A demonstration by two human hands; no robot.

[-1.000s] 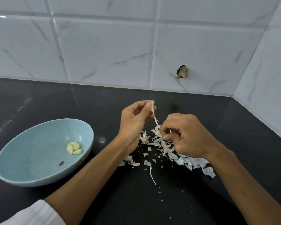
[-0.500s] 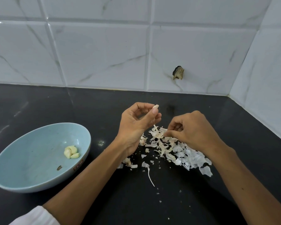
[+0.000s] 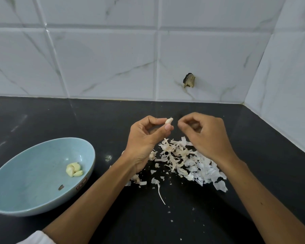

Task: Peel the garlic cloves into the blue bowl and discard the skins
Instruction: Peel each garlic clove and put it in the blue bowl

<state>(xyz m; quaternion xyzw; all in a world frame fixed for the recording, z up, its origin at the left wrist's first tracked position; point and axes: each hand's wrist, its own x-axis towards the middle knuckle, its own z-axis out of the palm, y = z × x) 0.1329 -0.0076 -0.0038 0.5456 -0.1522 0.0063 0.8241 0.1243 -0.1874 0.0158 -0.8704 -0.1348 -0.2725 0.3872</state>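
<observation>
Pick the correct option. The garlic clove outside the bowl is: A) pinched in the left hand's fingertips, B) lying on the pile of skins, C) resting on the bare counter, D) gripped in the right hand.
A: the left hand pinches the garlic clove between thumb and fingertip, above the pile of skins; the right hand beside it does not touch it.

a glossy black counter (image 3: 42, 117) runs back into the corner, with pale smears toward its left side. behind it rise white wall tiles (image 3: 104, 64) veined like marble, with grey grout between them. one tile has a chipped hole (image 3: 189, 80), dark and brownish, a little above the counter's back edge.
</observation>
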